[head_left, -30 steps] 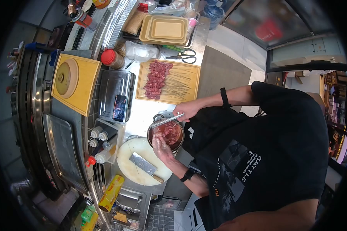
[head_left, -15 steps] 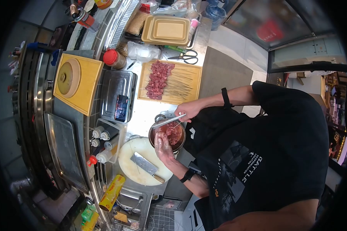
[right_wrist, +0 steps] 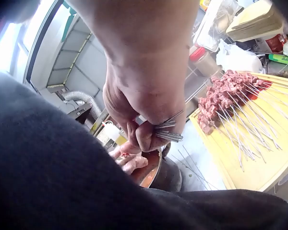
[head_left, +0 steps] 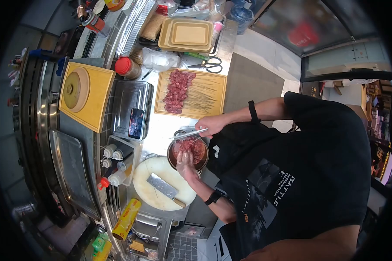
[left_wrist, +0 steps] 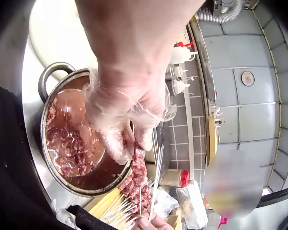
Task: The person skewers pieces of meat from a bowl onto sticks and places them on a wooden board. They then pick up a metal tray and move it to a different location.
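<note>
My left hand (head_left: 185, 164), in a clear plastic glove, is over the metal pot (left_wrist: 43, 129). Its thumb and fingers pinch a piece of raw meat (left_wrist: 139, 157) at the pot's rim in the left wrist view. Loose red meat (left_wrist: 69, 148) lies in the pot in reddish liquid. Beside the pot, my bare right hand (head_left: 211, 125) grips a bundle of thin metal skewers (right_wrist: 169, 136). One skewer (left_wrist: 140, 197) stands apart from the bundle and points toward the left hand. Curled fingers hide part of the bundle.
Finished meat skewers (head_left: 178, 91) lie on a yellow board (head_left: 160, 109) beyond the right hand. A cleaver (head_left: 162, 185) rests on a round white chopping board (head_left: 143, 195) on the pot's other side. Scissors (head_left: 212, 65), a phone (head_left: 136, 123) and a red-lidded jar (head_left: 124, 66) are around.
My left hand has turned and shifted, its fingers now closer over the meat toward the skewers. The skewer bundle in my right hand has changed its angle slightly.
</note>
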The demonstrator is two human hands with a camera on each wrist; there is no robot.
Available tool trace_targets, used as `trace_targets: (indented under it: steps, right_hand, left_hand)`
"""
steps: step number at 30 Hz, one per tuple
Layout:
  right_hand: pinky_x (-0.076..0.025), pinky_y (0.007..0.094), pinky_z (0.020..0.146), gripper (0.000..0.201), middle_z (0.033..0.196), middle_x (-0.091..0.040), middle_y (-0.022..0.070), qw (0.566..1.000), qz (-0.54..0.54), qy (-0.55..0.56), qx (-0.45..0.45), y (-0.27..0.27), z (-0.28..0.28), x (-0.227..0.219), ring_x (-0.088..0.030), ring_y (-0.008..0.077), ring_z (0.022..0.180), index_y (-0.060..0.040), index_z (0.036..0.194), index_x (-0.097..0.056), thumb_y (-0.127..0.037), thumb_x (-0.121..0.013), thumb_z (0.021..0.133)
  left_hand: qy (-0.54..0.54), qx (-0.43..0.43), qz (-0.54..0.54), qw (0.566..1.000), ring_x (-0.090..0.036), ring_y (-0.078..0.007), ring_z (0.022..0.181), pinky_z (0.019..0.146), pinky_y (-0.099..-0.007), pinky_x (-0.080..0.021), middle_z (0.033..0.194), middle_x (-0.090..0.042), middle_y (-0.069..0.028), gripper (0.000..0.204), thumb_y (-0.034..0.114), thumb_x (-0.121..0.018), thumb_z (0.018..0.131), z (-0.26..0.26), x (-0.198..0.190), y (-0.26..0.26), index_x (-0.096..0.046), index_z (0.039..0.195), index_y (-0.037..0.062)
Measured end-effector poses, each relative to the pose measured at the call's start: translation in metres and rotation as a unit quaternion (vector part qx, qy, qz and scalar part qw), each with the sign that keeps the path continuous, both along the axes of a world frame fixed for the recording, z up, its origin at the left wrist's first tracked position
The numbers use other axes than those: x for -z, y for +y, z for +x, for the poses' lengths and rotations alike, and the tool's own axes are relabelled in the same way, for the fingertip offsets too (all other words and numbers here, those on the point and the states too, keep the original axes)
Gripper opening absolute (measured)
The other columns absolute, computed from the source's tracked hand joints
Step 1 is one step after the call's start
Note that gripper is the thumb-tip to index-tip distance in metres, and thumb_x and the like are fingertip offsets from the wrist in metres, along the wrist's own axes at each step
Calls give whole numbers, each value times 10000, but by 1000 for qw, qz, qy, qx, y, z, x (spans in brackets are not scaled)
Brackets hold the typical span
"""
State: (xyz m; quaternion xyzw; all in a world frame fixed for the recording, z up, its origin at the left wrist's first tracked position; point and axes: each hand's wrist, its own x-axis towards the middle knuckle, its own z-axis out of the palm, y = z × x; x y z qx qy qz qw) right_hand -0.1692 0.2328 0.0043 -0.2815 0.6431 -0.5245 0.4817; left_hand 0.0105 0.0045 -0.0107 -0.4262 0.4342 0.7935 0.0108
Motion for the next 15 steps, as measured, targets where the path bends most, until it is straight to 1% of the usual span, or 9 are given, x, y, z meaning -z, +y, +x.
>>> trace_targets:
  steps: [1, 2, 3, 4, 7, 8, 11, 14, 15]
  right_hand:
    - [-502, 323, 611, 137, 642, -687, 30, 1000, 5, 5, 15, 0, 0, 4, -671, 138, 617, -6, 921, -581, -123, -639, 962]
    - [-501, 324, 610, 139, 641, -688, 32, 1000, 10, 9, 29, -1, 0, 8, -671, 138, 616, -7, 923, -580, -128, -635, 965]
    - [-501, 325, 608, 138, 639, -689, 33, 999, 18, 10, 35, -1, -1, 7, -672, 139, 615, -8, 923, -579, -129, -632, 966]
    - [-501, 326, 607, 138, 637, -690, 33, 999, 26, 12, 42, 0, -4, 4, -673, 141, 614, -9, 922, -579, -129, -630, 966]
    - [-500, 328, 600, 130, 633, -692, 22, 998, 43, 18, 51, 2, -8, -4, -675, 145, 610, -12, 922, -576, -125, -621, 970]
    - [-500, 329, 599, 131, 632, -692, 19, 998, 43, 18, 52, 2, -8, -4, -675, 145, 610, -14, 921, -575, -126, -621, 970]
    - [-499, 332, 597, 136, 633, -694, 14, 997, 44, 22, 56, 4, -7, -5, -676, 143, 609, -17, 917, -572, -131, -623, 972]
    - [-500, 335, 598, 140, 637, -697, 15, 997, 49, 17, 57, 6, -6, -8, -676, 144, 608, -19, 918, -572, -136, -626, 972]
    - [-502, 337, 600, 141, 638, -698, 16, 997, 52, 14, 59, 7, -7, -8, -676, 145, 608, -19, 919, -573, -138, -628, 972]
  left_hand:
    - [-32, 102, -135, 985, -695, -283, 1094, 979, -408, -543, 1237, -694, -159, 337, 66, -716, 932, 4, 14, -5, -663, 1241, -55]
    - [-64, 201, -266, 941, -723, -274, 1007, 911, -397, -565, 1146, -732, -137, 304, 90, -756, 903, 7, 27, -10, -704, 1175, -35]
    - [-95, 293, -388, 868, -751, -265, 920, 844, -386, -587, 1054, -770, -114, 272, 113, -796, 874, 11, 34, -12, -746, 1109, -14]
    - [-146, 320, -442, 825, -763, -290, 827, 821, -385, -588, 863, -779, -143, 240, 168, -851, 795, 2, 21, -1, -786, 959, 5]
    - [-265, 438, -456, 728, -761, -337, 876, 840, -394, -583, 927, -764, -216, 270, 190, -857, 776, -16, 7, 23, -780, 973, 23]
    - [-261, 440, -462, 725, -741, -412, 903, 849, -421, -580, 962, -749, -252, 247, 212, -810, 819, -19, 2, 28, -768, 969, 20]
    - [-254, 458, -510, 682, -736, -430, 898, 835, -429, -580, 977, -744, -267, 229, 191, -754, 858, -22, 0, 34, -749, 991, 5]
    - [-280, 459, -514, 669, -728, -427, 940, 837, -435, -576, 1038, -731, -282, 234, 168, -709, 874, -21, 13, 32, -734, 1028, -7]
    - [-250, 438, -546, 669, -725, -421, 955, 842, -436, -573, 1054, -726, -284, 228, 160, -698, 878, -16, 22, 30, -732, 1024, -11]
